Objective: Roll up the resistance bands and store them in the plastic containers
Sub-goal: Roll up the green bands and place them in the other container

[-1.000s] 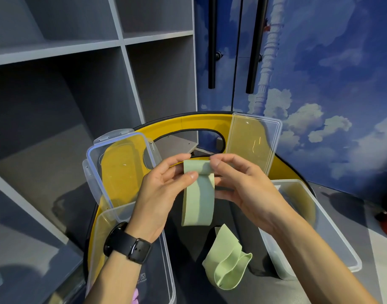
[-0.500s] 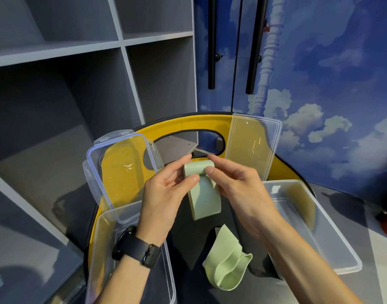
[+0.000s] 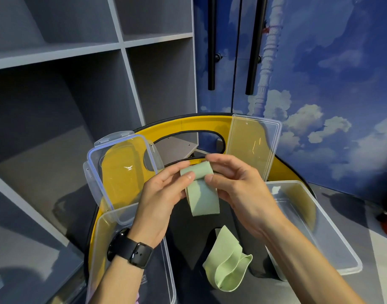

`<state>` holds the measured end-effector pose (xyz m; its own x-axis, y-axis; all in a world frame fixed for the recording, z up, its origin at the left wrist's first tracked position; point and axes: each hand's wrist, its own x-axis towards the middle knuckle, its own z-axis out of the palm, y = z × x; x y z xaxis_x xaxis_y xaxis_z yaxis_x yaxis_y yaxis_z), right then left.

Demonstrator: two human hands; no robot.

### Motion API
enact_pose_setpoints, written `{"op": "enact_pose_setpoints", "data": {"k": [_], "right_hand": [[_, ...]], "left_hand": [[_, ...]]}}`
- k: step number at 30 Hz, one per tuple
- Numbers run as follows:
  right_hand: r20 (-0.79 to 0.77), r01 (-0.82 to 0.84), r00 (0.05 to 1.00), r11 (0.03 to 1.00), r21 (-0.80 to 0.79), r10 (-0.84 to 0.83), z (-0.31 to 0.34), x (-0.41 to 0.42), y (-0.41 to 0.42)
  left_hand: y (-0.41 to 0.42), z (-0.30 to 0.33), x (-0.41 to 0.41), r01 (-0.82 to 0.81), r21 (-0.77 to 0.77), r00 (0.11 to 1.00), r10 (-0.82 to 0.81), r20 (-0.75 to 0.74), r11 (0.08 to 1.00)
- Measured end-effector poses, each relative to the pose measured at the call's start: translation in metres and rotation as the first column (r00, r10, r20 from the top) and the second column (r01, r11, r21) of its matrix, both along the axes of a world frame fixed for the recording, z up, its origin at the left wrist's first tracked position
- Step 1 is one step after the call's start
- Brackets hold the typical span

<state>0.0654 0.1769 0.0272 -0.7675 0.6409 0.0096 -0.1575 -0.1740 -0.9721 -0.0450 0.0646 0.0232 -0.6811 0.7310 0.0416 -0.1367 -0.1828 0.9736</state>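
A pale green resistance band [image 3: 202,194] is held up in mid-air between both hands, its top end rolled into a small coil and its tail hanging down. My left hand [image 3: 161,198] pinches the coil's left end between thumb and fingers. My right hand [image 3: 236,185] pinches the right end. A second green band [image 3: 226,260] lies loosely folded on the dark surface below. One clear plastic container [image 3: 96,249] stands under my left wrist, another [image 3: 333,233] sits at the right.
Two clear lids lean on the yellow-rimmed round stand [image 3: 183,126]: a blue-sealed one [image 3: 120,172] on the left, a plain one [image 3: 254,145] on the right. Grey shelving [image 3: 56,84] fills the left. A cloud-painted cupboard with black handles [image 3: 211,51] is behind.
The coil at the band's top has grown thicker as both hands rolled it, and the hanging tail has become shorter. The loose band and the containers have stayed put.
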Motion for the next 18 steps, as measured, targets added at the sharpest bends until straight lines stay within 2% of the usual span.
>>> {"op": "enact_pose_setpoints", "data": {"k": [3, 7, 14, 18], "right_hand": [[0.021, -0.063, 0.998, 0.995, -0.072, 0.064, 0.0017, 0.0018, 0.0037], [0.142, -0.144, 0.979, 0.989, -0.041, 0.149, -0.0001, 0.0046, 0.0063], [0.167, -0.087, 0.983, 0.995, 0.057, 0.076, -0.0053, 0.0009, -0.0007], [0.08, -0.056, 0.995, 0.997, -0.056, 0.061, -0.003, 0.0012, -0.001]], "left_hand": [[-0.0019, -0.0006, -0.0026, 0.009, -0.003, 1.0, -0.009, -0.02, 1.0], [-0.0029, -0.0038, -0.0048, 0.008, -0.008, 0.997, -0.009, -0.079, 1.0], [0.0006, -0.0056, 0.0029, -0.027, 0.001, 0.979, 0.027, -0.201, 1.0], [-0.0008, -0.0036, 0.0011, 0.007, -0.01, 0.984, -0.009, -0.176, 1.0]]}}
